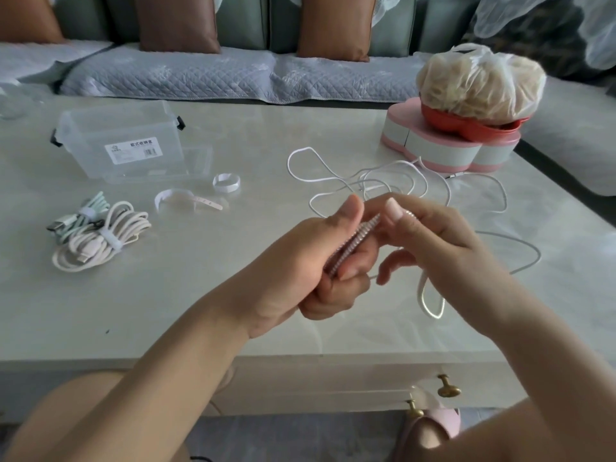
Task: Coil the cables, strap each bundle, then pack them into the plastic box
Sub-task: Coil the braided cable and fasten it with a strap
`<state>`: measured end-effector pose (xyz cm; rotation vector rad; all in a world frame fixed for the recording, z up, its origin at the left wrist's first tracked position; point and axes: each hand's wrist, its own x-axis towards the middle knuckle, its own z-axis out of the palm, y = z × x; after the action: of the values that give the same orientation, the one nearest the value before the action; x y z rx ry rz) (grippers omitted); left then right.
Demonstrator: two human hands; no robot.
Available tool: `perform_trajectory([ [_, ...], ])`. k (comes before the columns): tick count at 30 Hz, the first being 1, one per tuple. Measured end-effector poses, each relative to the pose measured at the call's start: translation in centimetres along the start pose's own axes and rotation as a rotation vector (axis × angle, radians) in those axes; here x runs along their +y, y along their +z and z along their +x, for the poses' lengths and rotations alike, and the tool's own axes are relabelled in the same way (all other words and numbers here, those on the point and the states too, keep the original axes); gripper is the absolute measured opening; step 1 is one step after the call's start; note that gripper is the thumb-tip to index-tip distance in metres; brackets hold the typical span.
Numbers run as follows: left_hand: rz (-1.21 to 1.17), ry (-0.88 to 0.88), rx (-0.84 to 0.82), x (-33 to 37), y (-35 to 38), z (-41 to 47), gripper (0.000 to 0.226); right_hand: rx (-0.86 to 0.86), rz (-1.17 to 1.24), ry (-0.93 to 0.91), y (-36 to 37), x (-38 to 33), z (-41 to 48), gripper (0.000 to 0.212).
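Your left hand [316,265] is curled round the coil [358,240] and your right hand [436,241] pinches the cable [430,314] just above it; ease either grip before it is tied and the turns will likely spring apart. The rest of it lies in crossing loops on the worktop [206,301] well right of the box [120,138], so a fast pull may knot or snag it. The straps [226,183] lie just in front of the box; fetching one leaves the coil to one hand.
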<state>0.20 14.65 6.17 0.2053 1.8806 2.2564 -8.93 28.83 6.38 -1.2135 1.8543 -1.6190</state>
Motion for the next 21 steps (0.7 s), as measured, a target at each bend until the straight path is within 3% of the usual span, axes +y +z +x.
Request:
perform_trajectory([
  [7,-0.169,0.076,0.001,0.4,0.3,0.0,0.046,-0.075,0.366,0.03,0.5,0.2,0.1,0.042],
  [13,-0.214,0.144,0.065,0.3,0.4,0.6,0.049,0.066,0.155,0.021,1.1,0.0,0.6,0.045],
  [17,-0.265,0.217,0.053,0.4,0.5,1.0,0.043,0.049,0.245,-0.018,1.5,-0.3,1.4,0.054],
  [21,-0.237,0.236,-0.011,0.6,0.0,1.2,0.046,0.098,0.339,-0.111,2.4,-0.8,1.6,0.046],
])
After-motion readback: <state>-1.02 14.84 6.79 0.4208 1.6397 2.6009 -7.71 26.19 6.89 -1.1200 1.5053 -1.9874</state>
